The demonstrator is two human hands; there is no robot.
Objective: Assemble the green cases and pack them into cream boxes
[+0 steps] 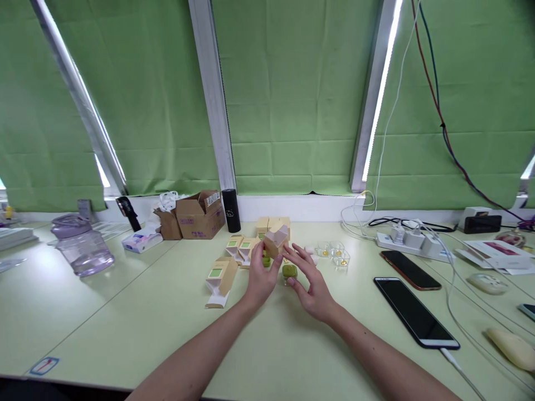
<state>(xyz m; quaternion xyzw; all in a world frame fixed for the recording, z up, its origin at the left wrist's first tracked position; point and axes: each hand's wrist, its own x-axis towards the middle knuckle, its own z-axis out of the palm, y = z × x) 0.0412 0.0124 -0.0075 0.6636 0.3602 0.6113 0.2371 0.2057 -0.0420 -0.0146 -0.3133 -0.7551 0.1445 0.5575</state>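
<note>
Plainly, the left hand (262, 273) pinches a small box (276, 240) between thumb and fingers, pale flaps standing open. The right hand (316, 292) is spread fairly wide, fingertips near the box's edge and thumb beside a green jar (289, 272); whether they touch, I cannot tell. The jar sits on the table (271, 345) between that thumb and the box above. To handle the box well, a light left pinch should spare its thin walls, while the right thumb should avoid nudging the jar. Partly hidden behind the left fingers is another jar (266, 260), easily knocked. Farther out, an open carton (225, 273) lies left of the left fingers, and clear cups (341, 259) stand beyond the right ones, so reaches are best kept short.
</note>
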